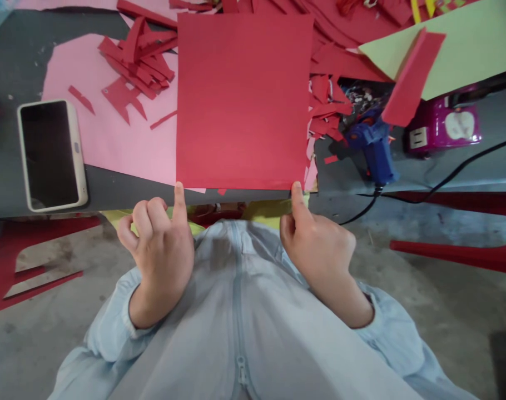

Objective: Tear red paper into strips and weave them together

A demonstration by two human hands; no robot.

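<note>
A square sheet of red paper (243,100) lies flat in front of me, its lower edge close to the table's front edge. My left hand (163,250) touches the sheet's lower left corner with an outstretched index fingertip; its other fingers are loosely bent and the thumb is hidden. At the lower right corner, the index fingertip of my right hand (320,244) rests on the paper, with the remaining fingers curled under. Neither hand grips the sheet. Pink paper (78,72) spreads beneath it on the left, bearing red paper scraps (147,58).
A phone (50,155) lies at the left on the dark table (11,61). At the right are a blue glue gun (376,147) with a black cord, a purple box (445,128), a folded red strip (415,78) and pale green paper (474,44). Red stools flank me.
</note>
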